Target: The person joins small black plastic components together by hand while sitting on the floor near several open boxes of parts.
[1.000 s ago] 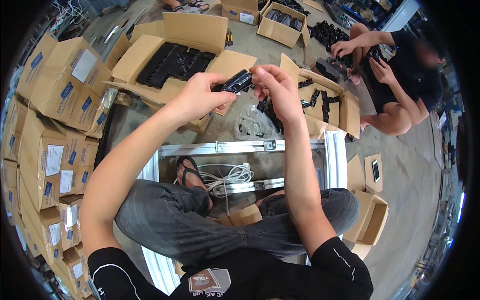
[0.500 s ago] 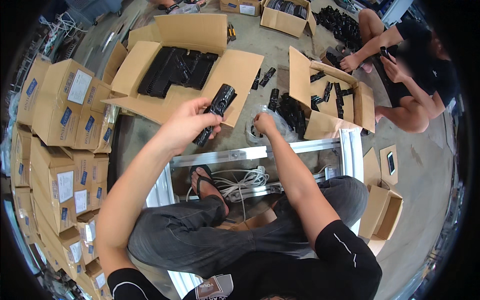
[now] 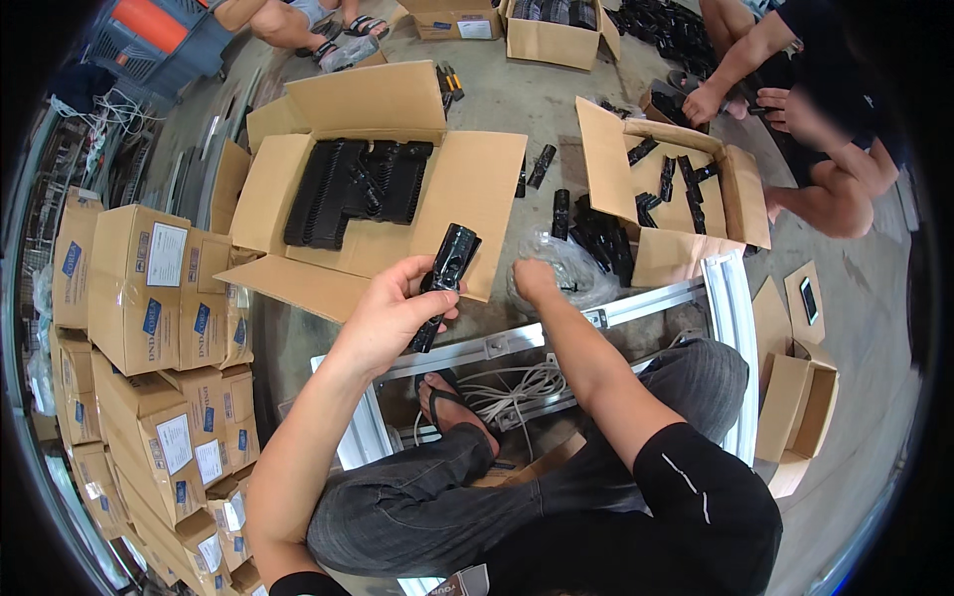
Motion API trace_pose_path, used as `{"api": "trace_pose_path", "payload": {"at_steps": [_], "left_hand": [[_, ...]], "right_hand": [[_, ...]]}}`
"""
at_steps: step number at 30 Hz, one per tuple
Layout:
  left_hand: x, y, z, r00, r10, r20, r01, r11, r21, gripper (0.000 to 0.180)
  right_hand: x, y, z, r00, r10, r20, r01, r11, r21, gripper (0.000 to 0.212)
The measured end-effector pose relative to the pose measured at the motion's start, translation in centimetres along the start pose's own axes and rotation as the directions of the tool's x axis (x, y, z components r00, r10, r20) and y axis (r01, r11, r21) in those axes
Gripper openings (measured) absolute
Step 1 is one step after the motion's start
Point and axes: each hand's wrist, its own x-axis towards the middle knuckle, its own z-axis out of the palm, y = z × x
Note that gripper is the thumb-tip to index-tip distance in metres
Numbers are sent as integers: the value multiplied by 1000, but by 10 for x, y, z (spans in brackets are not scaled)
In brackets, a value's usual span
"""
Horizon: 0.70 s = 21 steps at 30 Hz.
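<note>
In my left hand is a glossy black pipe joint, held upright at a tilt, with the fingers wrapped round its lower part. My right hand reaches to a clear plastic bag on the floor, its fingers bent together at the bag's left side. What those fingers grip is hidden. Behind the bag lies a heap of black joints, with a single joint standing beside it. An open carton ahead of my left hand holds rows of packed black joints.
A second open carton at the right holds several loose joints. An aluminium frame surrounds my legs, with a coiled white cable inside. Stacked cartons line the left. A co-worker squats at the far right; a phone lies on cardboard.
My view has tipped upward, so everything sits lower in the picture. Both my hands keep their places, the left still holding the joint. The co-worker's hands have come closer together.
</note>
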Motion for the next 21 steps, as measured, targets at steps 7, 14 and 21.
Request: {"api": "trace_pose_path", "payload": {"at_steps": [7, 14, 21], "left_hand": [[-3, -4, -5, 1000, 9, -20, -8, 998, 65, 37], [-2, -8, 0, 990, 141, 3, -141, 982, 122, 37], [1, -3, 36, 970, 237, -58, -235, 971, 46, 43]], "right_hand": [[-12, -5, -15, 994, 89, 69, -89, 996, -5, 27], [-20, 0, -50, 986, 170, -3, -168, 981, 100, 25], [-51, -17, -152, 973, 8, -231, 193, 521, 831, 17]]}}
